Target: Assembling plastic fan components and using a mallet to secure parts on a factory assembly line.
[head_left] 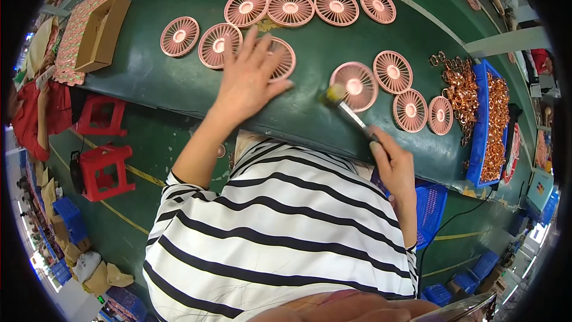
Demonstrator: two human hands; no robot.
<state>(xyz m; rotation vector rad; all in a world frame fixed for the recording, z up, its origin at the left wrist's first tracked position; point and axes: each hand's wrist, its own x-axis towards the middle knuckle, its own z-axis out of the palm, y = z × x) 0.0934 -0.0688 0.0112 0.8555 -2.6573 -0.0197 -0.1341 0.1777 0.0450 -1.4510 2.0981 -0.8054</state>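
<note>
My left hand (243,77) has its fingers spread, slightly blurred, over a pink spoked disc (285,62) shaped like a fan grille; whether it touches is unclear. In my right hand (396,167) is the dark handle of a mallet (353,114). Its blurred yellowish head is beside another pink disc (356,86), and I cannot tell whether they touch. To the right of that disc lie three more, the nearest a pink disc (393,72). Further pink discs form a row along the far side, among them one pink disc (290,8).
A blue tray (478,143) of copper-coloured rings stands at the right, with loose rings (459,86) heaped beside it. At the far left of the green table (179,92) is an open cardboard box (102,33). Red stools (104,173) and a person in red (56,104) are beyond its left end.
</note>
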